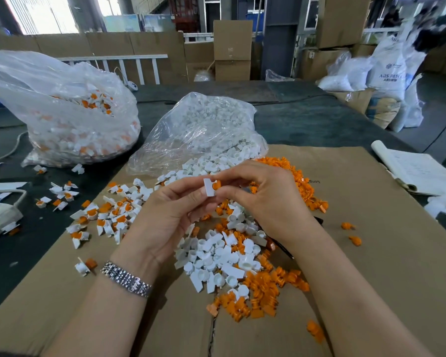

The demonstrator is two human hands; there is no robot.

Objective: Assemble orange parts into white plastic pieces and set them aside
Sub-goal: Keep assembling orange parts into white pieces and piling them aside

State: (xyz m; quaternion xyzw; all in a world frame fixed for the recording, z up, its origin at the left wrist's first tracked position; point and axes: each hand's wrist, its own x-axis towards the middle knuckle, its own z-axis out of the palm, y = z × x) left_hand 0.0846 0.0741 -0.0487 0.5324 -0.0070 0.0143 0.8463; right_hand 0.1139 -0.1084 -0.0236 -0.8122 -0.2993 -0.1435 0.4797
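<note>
Left hand (170, 215) palm up, fingers curled, pinching just left of right hand (263, 199); right fingers curled, pinching too, fingertips meeting. Both forearms bare.

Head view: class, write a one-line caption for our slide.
Both hands, left and right, press an orange part into a white piece above mixed loose parts on cardboard.

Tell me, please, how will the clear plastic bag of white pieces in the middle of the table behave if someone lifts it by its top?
The clear bag of white pieces would probably sag and change shape: its film looks thin and crumpled. Pieces would likely spill, since its mouth lies open toward the cardboard sheet and some already lie outside. It looks well filled, so probably not very light.
</note>
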